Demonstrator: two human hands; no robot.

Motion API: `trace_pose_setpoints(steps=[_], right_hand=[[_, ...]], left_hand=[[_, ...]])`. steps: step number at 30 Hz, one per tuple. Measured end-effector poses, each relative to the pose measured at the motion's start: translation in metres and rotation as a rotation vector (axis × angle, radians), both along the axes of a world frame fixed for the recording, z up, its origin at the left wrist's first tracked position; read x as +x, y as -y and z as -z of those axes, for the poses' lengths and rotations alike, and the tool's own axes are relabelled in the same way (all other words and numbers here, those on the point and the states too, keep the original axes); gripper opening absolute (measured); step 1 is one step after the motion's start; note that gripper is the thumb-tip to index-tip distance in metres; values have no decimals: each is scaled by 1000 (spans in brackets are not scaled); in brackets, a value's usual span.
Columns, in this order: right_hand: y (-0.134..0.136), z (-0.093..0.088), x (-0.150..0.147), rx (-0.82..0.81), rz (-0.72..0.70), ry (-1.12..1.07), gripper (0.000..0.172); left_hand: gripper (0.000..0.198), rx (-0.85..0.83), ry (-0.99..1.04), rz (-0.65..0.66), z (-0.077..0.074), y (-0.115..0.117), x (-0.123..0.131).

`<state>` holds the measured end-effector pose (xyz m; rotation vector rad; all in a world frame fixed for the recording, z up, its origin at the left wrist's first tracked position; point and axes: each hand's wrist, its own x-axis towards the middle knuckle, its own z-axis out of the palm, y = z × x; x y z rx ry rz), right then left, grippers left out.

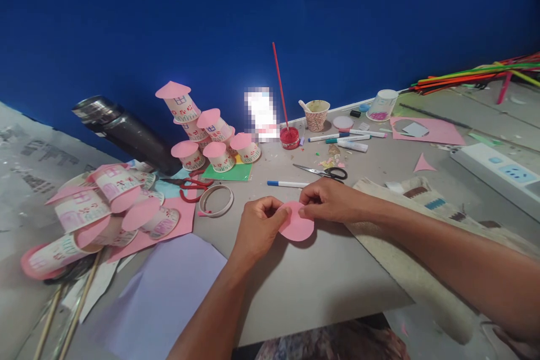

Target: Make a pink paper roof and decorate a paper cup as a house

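Note:
A round piece of pink paper [297, 228] is held between my two hands over the near part of the table. My left hand [260, 222] pinches its left edge, thumb on top. On the upper right edge, my right hand [324, 201] grips it between thumb and curled fingers. Just beyond my right hand lie black-handled scissors [323, 171], partly open. A blue-capped marker [287, 184] rests behind the paper, its right end hidden by my right hand.
Decorated paper cups with pink cone roofs [219, 156] stand stacked at back left; more cups [116, 185] pile at left near a dark flask [122, 132]. A tape roll [216, 201], red paint jar [289, 138], patterned cup [317, 116] and power strip [502, 174] surround the work area.

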<state>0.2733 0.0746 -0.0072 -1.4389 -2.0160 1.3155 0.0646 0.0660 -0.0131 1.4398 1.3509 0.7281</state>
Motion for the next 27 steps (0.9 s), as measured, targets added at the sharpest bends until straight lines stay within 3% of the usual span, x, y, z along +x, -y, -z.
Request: trace_pose_setpoints(steps=[11, 17, 23, 27], right_hand=[[2, -3, -1, 87, 71, -43, 16], [-2, 3, -2, 91, 145, -62, 16], [-6, 4, 3, 11, 166, 3, 17], [-11, 6, 5, 127, 249, 114, 21]], left_hand=[[24, -25, 76, 27, 2, 1, 1], [23, 6, 131, -67, 11, -3, -1], [24, 74, 161, -147, 7, -5, -1], [28, 41, 192, -149, 5, -6, -1]])
